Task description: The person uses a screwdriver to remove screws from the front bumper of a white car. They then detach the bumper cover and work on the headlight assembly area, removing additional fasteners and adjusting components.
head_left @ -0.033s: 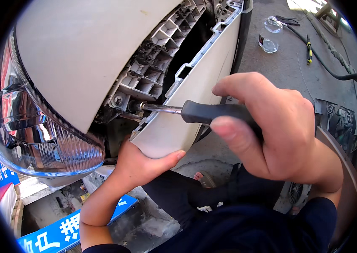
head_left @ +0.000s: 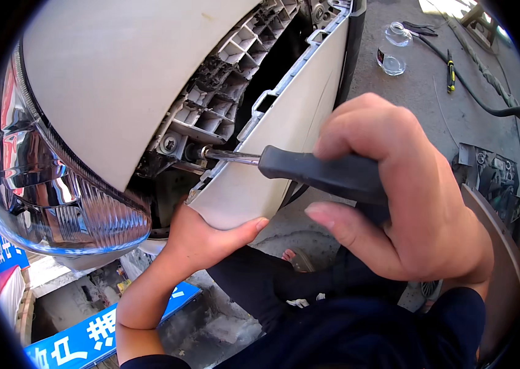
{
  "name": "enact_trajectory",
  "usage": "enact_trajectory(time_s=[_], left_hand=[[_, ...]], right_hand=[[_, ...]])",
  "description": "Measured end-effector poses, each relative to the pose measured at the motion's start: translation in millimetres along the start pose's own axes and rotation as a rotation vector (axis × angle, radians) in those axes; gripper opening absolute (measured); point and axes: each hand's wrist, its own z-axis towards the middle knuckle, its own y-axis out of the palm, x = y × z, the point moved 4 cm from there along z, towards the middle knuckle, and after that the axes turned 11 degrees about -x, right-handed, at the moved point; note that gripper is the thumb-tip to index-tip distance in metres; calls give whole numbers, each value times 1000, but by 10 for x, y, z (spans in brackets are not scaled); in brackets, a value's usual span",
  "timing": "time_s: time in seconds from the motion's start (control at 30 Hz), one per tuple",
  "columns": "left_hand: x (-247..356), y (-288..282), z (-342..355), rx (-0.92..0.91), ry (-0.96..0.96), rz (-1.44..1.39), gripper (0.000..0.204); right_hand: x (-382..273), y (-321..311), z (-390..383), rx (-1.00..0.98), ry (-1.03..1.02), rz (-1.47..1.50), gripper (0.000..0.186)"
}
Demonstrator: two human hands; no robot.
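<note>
Head view. The screwdriver (head_left: 294, 166) extends over the white body panel (head_left: 291, 129), w/ its metal shaft (head_left: 235, 158) crossing the edge toward a dark round fitting (head_left: 195, 152) nr the ribbed bracket (head_left: 211, 114); whether the tip is seated can't be told. R hand (head_left: 423, 203): fingers curl over the black handle, thumb apart from it; firmness of hold can't be told. L hand (head_left: 201, 241): grips the panel's lower end, thumb on outer face, nr the headlamp (head_left: 57, 178). Handling (est.): screwdriver prob. light & rigid, best held round the thick handle, in line w/ shaft. Panel prob. light, thin, slightly flexible, smooth face slippery, edge tabs fragile; best held by plain lower end.
</note>
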Motion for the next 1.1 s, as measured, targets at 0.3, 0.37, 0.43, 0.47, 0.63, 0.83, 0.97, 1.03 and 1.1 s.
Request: enact_trajectory(time_s=[0.3,0.37,0.43,0.47,0.63,0.83,0.97,1.03,1.1], left_hand=[[-57,26,36,-50,-5,3,56],[-59,15,53,-57,11,35,57],[-43,21,61,-62,42,74,58],[-31,28,61,-63,64,89,59],[31,56,33,-22,37,52,63],[76,54,12,0,33,63,64],[59,37,10,14,73,49,58],[39,23,-18,34,79,78,55],[0,28,-23,64,56,143,55]], right_hand=[[110,84,-89,172,-43,114,22],[91,83,-65,145,-39,-5,26],[58,53,-82,47,65,-61,26],[39,24,-98,22,40,-96,27],[96,36,-136,116,-76,-114,31],[101,37,-123,122,-96,48,19],[48,21,-123,-25,48,-224,17],[26,-3,-121,-53,183,-182,18],[-45,-100,-67,-32,76,-278,20]])
